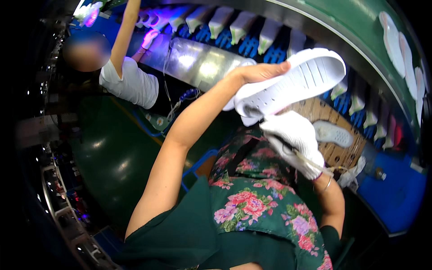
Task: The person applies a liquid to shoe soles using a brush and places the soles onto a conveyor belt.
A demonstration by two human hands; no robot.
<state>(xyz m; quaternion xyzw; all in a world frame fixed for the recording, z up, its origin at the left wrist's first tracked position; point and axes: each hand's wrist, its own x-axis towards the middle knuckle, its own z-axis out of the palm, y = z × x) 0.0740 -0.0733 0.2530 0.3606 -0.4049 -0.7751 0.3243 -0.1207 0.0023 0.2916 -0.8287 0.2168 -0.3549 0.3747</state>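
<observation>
My bare left hand [265, 72] grips a white shoe sole [308, 76] by its side, thumb along the rim. The sole is tilted, with its grooved, hollow face turned up toward me. Close below its lower end is my right hand [292, 135] in a white knit glove, fingers curled round a thin pale stick-like tool [308, 162]. The tool's kind cannot be made out, and its tip is near a dark grey patch on the sole. Behind my left hand shows part of another white piece [230, 103].
White shoe parts [243, 27] stand on blue racks along the curved line. A pale insole-shaped piece [333, 133] lies on a wooden board [342, 155]. Several soles [391, 42] rest on the green surface at right. A co-worker [130, 83] stands left; crumpled white cloth [353, 173] lies by a blue tabletop [393, 189].
</observation>
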